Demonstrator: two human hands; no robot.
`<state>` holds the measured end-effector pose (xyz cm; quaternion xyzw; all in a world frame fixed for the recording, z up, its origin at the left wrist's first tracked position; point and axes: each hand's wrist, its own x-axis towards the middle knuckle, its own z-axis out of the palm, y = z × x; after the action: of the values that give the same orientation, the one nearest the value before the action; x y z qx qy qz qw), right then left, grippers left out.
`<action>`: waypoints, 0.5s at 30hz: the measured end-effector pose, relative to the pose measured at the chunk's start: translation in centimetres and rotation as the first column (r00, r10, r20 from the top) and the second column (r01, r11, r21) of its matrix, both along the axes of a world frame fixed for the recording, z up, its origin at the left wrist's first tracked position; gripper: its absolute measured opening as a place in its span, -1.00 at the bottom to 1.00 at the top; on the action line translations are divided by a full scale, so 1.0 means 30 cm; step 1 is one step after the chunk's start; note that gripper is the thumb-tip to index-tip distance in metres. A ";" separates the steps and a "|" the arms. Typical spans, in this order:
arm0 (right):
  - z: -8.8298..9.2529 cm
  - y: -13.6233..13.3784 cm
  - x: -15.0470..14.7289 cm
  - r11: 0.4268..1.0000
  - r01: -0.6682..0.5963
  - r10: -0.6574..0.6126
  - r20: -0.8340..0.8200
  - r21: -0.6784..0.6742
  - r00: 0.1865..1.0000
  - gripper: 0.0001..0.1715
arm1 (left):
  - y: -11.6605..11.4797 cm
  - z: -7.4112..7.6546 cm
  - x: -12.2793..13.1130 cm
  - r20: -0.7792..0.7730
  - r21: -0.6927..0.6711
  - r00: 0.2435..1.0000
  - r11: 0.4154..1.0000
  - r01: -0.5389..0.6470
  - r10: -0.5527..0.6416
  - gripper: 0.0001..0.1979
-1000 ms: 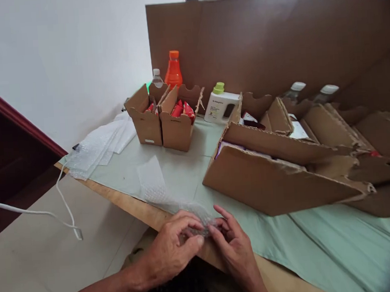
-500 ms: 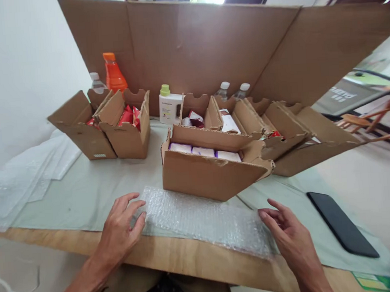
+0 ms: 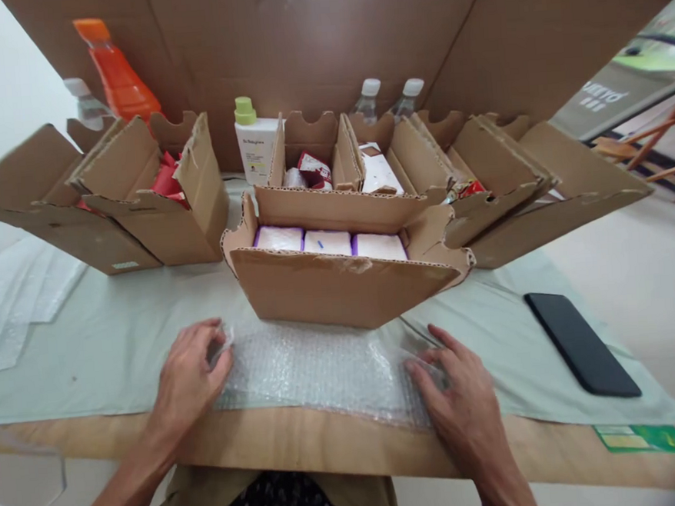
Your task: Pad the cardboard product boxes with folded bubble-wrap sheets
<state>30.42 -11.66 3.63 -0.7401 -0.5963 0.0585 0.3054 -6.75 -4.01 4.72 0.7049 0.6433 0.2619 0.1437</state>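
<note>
A clear strip of bubble wrap (image 3: 322, 370) lies flat along the front of the cloth-covered table. At its left end my left hand (image 3: 190, 375) is closed, with a curled edge of the wrap between thumb and fingers. My right hand (image 3: 463, 391) grips the opposite end between thumb and fingers, its index finger reaching a little farther forward. Just behind the strip stands an open cardboard box (image 3: 340, 287). Inside it, a row of three white-topped packs with purple edges (image 3: 326, 243) shows.
More open cardboard boxes (image 3: 207, 208) stand behind, left and right, some with red packets. Bottles, including an orange one (image 3: 123, 83) and a white one (image 3: 256, 147), line a tall cardboard panel (image 3: 311, 47). A black phone (image 3: 580, 344) lies right; more bubble wrap (image 3: 5, 299) lies left.
My right hand has moved inward and now has the wrap's right end. My left hand has closed on the left end. The camera view has tilted down.
</note>
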 end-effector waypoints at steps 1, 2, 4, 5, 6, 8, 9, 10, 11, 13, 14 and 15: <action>0.018 -0.008 0.010 1.000 0.013 -0.014 -0.076 -0.008 0.997 -0.61 | -0.016 0.016 0.003 0.052 -0.045 0.999 0.999 -0.008 0.010 -0.80; 0.037 -0.015 0.024 0.999 0.028 -0.033 -0.157 -0.035 0.987 -0.62 | -0.031 0.028 0.004 0.099 -0.096 0.995 0.995 -0.003 0.013 -0.78; 0.068 -0.023 0.059 0.992 0.062 -0.093 -0.296 -0.109 0.951 -0.61 | -0.054 0.038 -0.001 0.149 -0.172 0.989 0.985 0.019 0.007 -0.66; 0.079 -0.024 0.076 0.986 0.079 -0.126 -0.342 -0.148 0.931 -0.58 | -0.062 0.037 -0.005 0.148 -0.172 0.989 0.985 0.018 0.008 -0.56; 0.088 -0.024 0.090 0.980 0.095 -0.155 -0.368 -0.177 0.917 -0.54 | -0.069 0.036 -0.007 0.132 -0.146 0.991 0.989 0.002 0.018 -0.47; 0.096 -0.024 0.110 0.970 0.105 -0.183 -0.380 -0.217 0.907 -0.45 | -0.085 0.040 -0.003 0.113 -0.046 0.993 0.998 -0.040 0.045 -0.39; 0.099 -0.026 0.115 0.967 0.092 -0.178 -0.373 -0.237 0.911 -0.40 | -0.097 0.049 0.009 0.130 -0.005 0.991 0.999 -0.034 0.035 -0.42; 0.102 -0.030 0.116 0.965 0.075 -0.166 -0.364 -0.250 0.916 -0.35 | -0.111 0.062 0.027 0.165 0.004 0.986 1.000 0.003 -0.004 -0.50; 0.107 -0.036 0.114 0.966 0.064 -0.153 -0.354 -0.250 0.923 -0.30 | -0.128 0.080 0.054 0.217 -0.021 0.973 0.996 0.083 -0.076 -0.60; 0.128 -0.048 0.095 0.970 0.065 -0.146 -0.351 -0.232 0.925 -0.21 | -0.164 0.117 0.119 0.364 -0.133 0.895 0.937 0.322 -0.256 -0.70; 0.143 -0.052 0.076 0.970 0.065 -0.151 -0.373 -0.233 0.916 -0.16 | -0.180 0.133 0.153 0.450 -0.185 0.828 0.871 0.454 -0.336 -0.67; 0.160 -0.054 0.048 0.969 0.057 -0.156 -0.415 -0.241 0.896 -0.11 | -0.192 0.143 0.181 0.529 -0.226 0.769 0.813 0.536 -0.360 -0.63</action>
<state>31.87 -13.26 8.44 -0.7698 -0.4621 0.2702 0.3475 -1.32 -9.78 9.02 0.7173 0.4360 0.2551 0.4798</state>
